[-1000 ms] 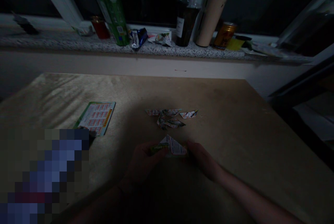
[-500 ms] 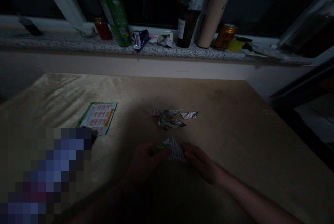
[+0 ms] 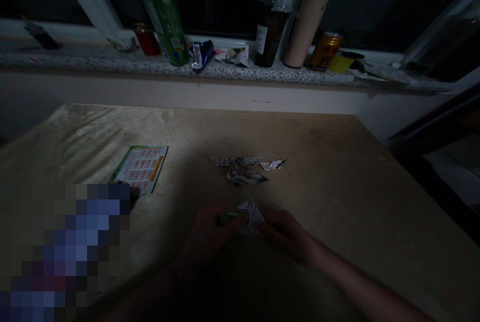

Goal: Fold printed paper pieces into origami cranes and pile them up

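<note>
Between my two hands is a piece of folded paper (image 3: 252, 212), printed in green and white, with a peak pointing away from me. My left hand (image 3: 210, 229) grips its left side, thumb lying over the front. On the right edge, the fingers and thumb of my right hand (image 3: 283, 229) are closed. Just beyond lie several small folded paper pieces (image 3: 243, 169) in a loose cluster, with one folded piece (image 3: 273, 164) at its right end. Shadow darkens both hands, so fine finger detail is hard to make out.
A stack of printed sheets (image 3: 142, 167) lies on the table (image 3: 318, 152) to the left. Along the granite sill (image 3: 210, 74) stand a green bottle (image 3: 170, 32), a dark cup (image 3: 267, 37), a cardboard tube (image 3: 311, 17) and a golden can (image 3: 325, 52). A pixelated patch covers the lower left.
My right hand has shifted slightly left, its thumb now over the paper's right side. The paper's peak has moved a little to the right.
</note>
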Demonstrator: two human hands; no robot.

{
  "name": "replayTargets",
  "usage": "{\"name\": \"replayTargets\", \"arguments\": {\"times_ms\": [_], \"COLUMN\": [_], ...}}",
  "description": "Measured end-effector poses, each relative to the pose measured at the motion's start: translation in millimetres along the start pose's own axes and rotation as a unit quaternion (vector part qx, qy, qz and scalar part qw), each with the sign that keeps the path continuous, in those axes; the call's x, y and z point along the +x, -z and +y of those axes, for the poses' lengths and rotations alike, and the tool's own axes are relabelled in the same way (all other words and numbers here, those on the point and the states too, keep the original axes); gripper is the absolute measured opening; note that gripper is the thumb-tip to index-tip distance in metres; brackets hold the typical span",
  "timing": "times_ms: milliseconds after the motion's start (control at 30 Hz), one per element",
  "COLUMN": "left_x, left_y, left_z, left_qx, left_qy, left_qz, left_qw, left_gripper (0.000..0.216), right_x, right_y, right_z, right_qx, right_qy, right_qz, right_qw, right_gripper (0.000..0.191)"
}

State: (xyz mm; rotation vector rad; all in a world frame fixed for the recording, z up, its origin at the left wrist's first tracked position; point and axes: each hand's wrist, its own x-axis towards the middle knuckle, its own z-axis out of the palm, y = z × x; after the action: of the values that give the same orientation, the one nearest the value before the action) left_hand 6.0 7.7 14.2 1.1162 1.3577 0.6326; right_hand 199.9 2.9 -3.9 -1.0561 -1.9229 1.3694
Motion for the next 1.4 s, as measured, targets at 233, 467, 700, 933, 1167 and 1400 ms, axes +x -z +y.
{"name": "replayTargets", "arguments": {"times_ms": [233, 467, 700, 933, 1167, 1400], "left_x": [0.6, 0.1, 1.8, 0.3, -0.8, -1.4], "left_y": [1.3, -0.3, 2.0, 2.2, 2.1, 4.4], "left_z": [-2.9, -2.3, -5.6, -2.6, -2.2, -1.7], "left_qx": [0.032, 0.065, 0.000, -0.015, -0.013, 0.020], "left_qy": [-0.006, -0.020, -0.022, -0.014, -0.020, -0.051], "left_qz": [-0.002, 0.005, -0.008, 0.001, -0.005, -0.003], "left_qw": [0.999, 0.998, 1.000, 1.000, 1.000, 0.998], "left_gripper": [0.030, 0.031, 0.032, 0.035, 0.034, 0.034], "right_x": [0.3, -0.8, -0.7, 0.9, -0.8, -1.1], "right_y": [0.3, 5.0, 5.3, 3.6, 0.1, 2.6], "right_z": [0.6, -1.0, -5.6, -4.2, -3.9, -1.4], "right_qx": [0.015, 0.059, 0.068, 0.048, 0.059, 0.098], "right_qy": [-0.024, -0.062, -0.072, -0.057, -0.078, -0.111], "right_qz": [-0.021, -0.055, -0.039, -0.027, 0.000, 0.001], "right_qw": [0.999, 0.995, 0.994, 0.997, 0.995, 0.989], "right_gripper": [0.042, 0.043, 0.040, 0.043, 0.046, 0.047]}}
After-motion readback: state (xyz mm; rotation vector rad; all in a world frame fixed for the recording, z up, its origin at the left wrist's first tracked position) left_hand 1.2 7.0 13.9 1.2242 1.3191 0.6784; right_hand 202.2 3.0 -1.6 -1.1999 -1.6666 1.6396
